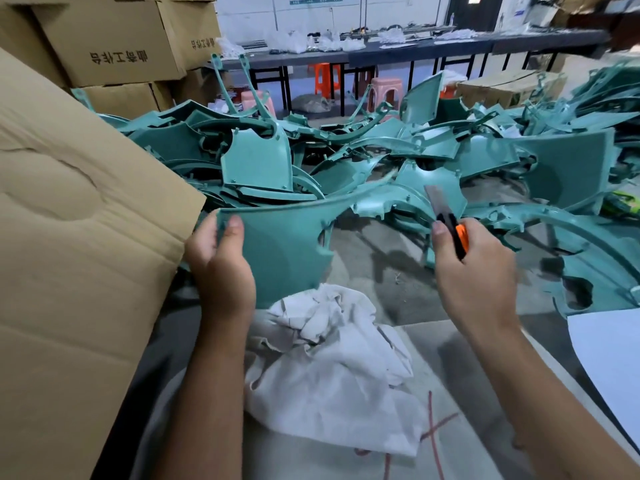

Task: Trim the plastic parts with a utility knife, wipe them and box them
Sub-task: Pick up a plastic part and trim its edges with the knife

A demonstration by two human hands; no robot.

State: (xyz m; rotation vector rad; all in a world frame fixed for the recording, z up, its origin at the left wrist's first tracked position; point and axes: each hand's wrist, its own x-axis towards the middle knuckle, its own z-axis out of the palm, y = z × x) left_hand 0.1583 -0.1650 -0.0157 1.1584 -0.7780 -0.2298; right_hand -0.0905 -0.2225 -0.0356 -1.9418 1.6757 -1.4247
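Head view. Nearest the camera: two bare forearms, and between them a crumpled white cloth (332,368) lying on a grey surface (460,375) marked with red lines. Left hand (221,268) gripping the near-left corner of a teal plastic part (287,247), thumb on the front face, fingers curled behind the edge; part held upright just above the cloth, its long curved arm running up and right. Right hand (474,271) closed round a utility knife (450,220) with orange-and-black handle, blade extended and pointing up-left, held apart from the gripped part, just right of it. Large cardboard box flap (79,254) at left, touching the left hand's side of the part. Heap of similar teal parts (381,150) behind. Stacked cartons (114,39) at upper left; long bench (398,50) and plastic stools (384,91) in the background.
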